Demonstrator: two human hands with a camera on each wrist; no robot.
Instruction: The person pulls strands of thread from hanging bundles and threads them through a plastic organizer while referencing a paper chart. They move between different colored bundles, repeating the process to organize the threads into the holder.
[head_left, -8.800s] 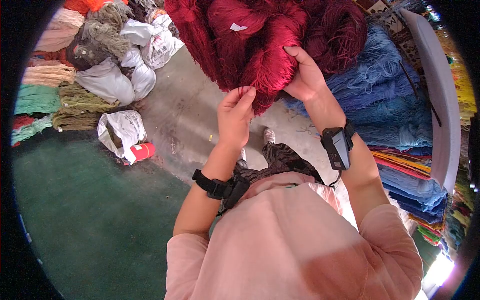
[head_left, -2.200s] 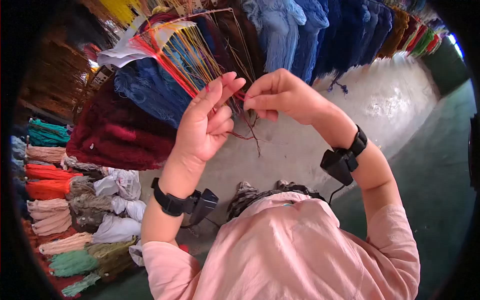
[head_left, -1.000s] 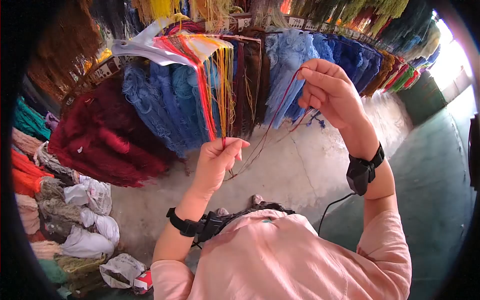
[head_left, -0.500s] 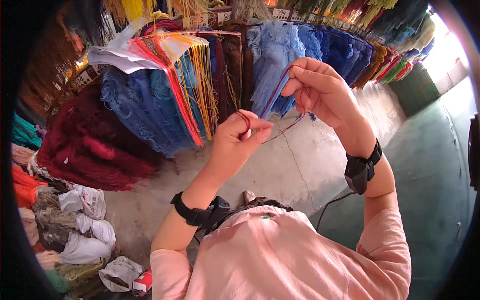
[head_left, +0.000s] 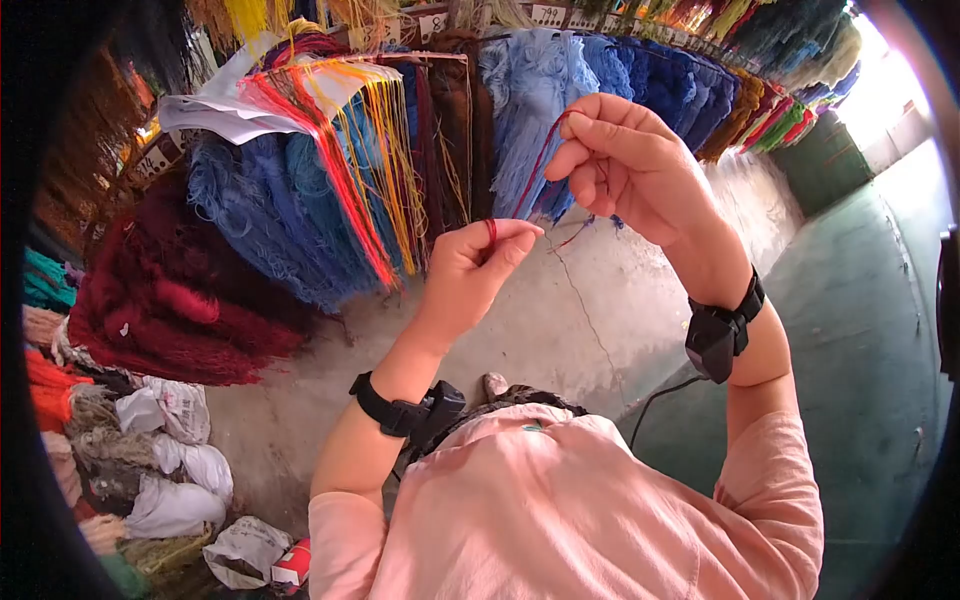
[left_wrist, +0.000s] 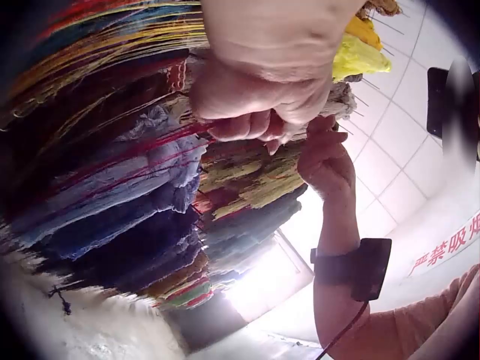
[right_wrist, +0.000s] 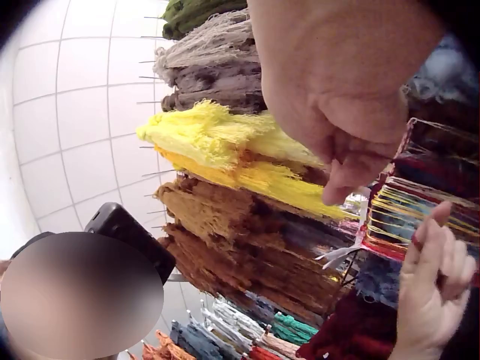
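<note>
In the head view, a dark red thread (head_left: 541, 163) runs from my right hand (head_left: 645, 175) down toward my left hand (head_left: 468, 277). Right thumb and index fingertip pinch its upper part, while the other fingers bend loosely. Red thread wraps round the left index finger (head_left: 491, 232), and the left thumb presses against that finger. A loose thread end hangs below the right fingers. In the left wrist view, red strands (left_wrist: 142, 148) stretch away from the left hand (left_wrist: 262, 97). The right wrist view shows the back of the right hand (right_wrist: 337, 97), which hides its pinch.
Bundled red, orange and yellow threads (head_left: 335, 165) hang from a rod over white sheets (head_left: 215, 108). Blue skeins (head_left: 535, 100) and a dark red skein pile (head_left: 185, 300) hang behind. White bags (head_left: 175, 508) lie on the floor at lower left.
Earlier both hands worked at the large dark red skein. Since then they have moved to the thread bundle, drawn a red thread out, and the left index finger has become wrapped with it.
</note>
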